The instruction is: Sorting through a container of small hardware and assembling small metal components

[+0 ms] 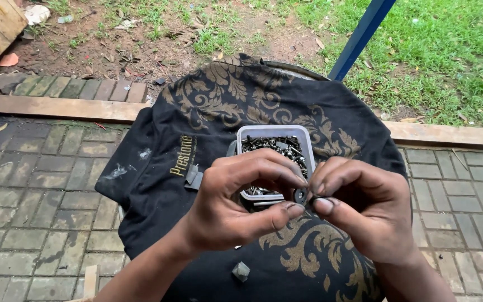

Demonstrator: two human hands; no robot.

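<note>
My left hand [236,204] and my right hand [364,207] meet fingertip to fingertip over a black cloth with gold leaf patterns [219,106]. Between the fingertips of both hands sits a small dark round metal part [301,196], like a washer or nut. Just behind the hands stands a white rectangular plastic tub [303,137] filled with several small dark screws and bolts [272,145]. My left fingers cover the tub's near edge.
The cloth drapes over a round stand on grey brick paving [34,184]. A small grey metal piece [241,271] lies on the cloth near me. A blue pole [361,33] rises behind, with grass [448,50], bare soil and a wooden plank border [57,106].
</note>
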